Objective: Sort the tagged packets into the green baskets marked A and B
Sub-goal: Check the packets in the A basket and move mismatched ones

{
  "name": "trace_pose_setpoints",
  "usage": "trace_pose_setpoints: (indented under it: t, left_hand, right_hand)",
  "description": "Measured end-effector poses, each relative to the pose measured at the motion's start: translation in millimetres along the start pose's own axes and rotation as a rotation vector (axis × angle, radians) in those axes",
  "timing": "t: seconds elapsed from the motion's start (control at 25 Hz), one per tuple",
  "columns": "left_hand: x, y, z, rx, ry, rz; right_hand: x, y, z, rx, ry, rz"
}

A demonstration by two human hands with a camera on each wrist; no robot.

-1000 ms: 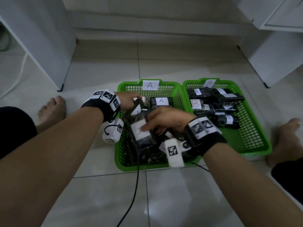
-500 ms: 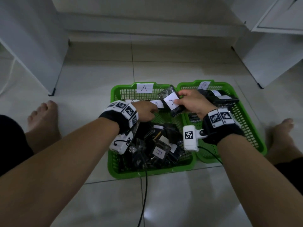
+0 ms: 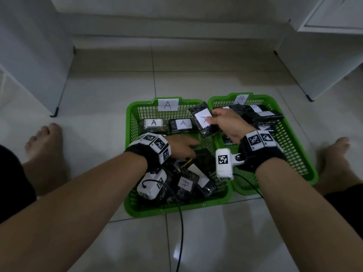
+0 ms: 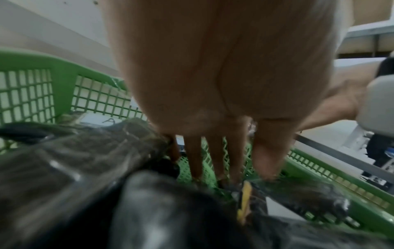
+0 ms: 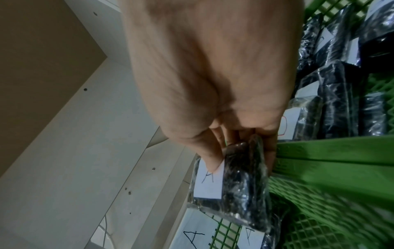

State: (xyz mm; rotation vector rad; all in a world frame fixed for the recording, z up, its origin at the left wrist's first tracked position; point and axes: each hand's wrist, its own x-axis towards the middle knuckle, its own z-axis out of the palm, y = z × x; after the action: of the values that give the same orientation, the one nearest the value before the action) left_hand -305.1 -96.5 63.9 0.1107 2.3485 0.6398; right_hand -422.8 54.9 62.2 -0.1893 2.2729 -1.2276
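On the tiled floor (image 3: 110, 91), head view: two green baskets side by side, basket A (image 3: 131, 122) on the left, basket B (image 3: 290, 138) on the right, white cabinets (image 3: 33, 46) at both sides, bare feet (image 3: 46, 142) beside the baskets. Right hand (image 3: 225, 122) pinches a dark packet (image 3: 204, 119) with a white tag, held above the rim where the baskets meet. Left hand (image 3: 181, 147) reaches into basket A with fingers extended, over a heap of packets (image 3: 188, 183). Two A-tagged packets (image 3: 154, 123) lie at basket A's far wall. Black cable (image 3: 181, 232) trails over the floor.

Left wrist view: fingers (image 4: 215, 155) straight, tips down at the mesh bottom and the dark packets, gripping nothing; blurry.

Right wrist view: thumb and fingers clamp the packet (image 5: 234, 182), A tag facing out, above the green rim (image 5: 332, 151); white cabinet panel (image 5: 85, 151) behind.
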Motion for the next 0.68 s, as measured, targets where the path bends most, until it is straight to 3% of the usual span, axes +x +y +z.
trace_pose_setpoints:
  t: [0.08,0.16,0.24,0.32,0.36,0.44,0.52,0.68]
  left_hand:
    - [1.1,3.9,0.9,0.036,-0.115,-0.009]
    - [-1.6,2.6,1.2,-0.035,-0.099,0.023]
    - [-8.4,-4.8,-2.3,-0.157,0.101,0.067]
    - [-9.6,-20.4,-8.9,-0.054,0.310,0.036]
    - [-8.5,-30.0,-13.0,0.031,0.314,-0.024]
    - [-7.6,-45.1,-15.5,0.183,0.146,-0.194]
    - [-7.4,-49.8,-11.4,0.302,-0.020,-0.272]
    - [-10.9,-48.6,-3.5,0.346,0.013,-0.243]
  right_hand:
    - [-1.2,-0.2,0.4,0.039,-0.009,0.021]
    - [-1.5,0.4,0.3,0.037,-0.014,0.032]
    - [0.1,1.2,2.1,0.032,-0.022,0.028]
    - [-2.3,-2.7,5.6,0.061,0.013,0.031]
    - [-3.4,-5.0,6.6,0.086,0.037,0.024]
    - [-10.9,-14.4,8.8,0.141,0.029,0.026]
    - [-16.6,-26.7,11.5,0.033,-0.018,-0.017]
    - [-9.9,-38.4,31.1,-0.568,-0.011,-0.274]
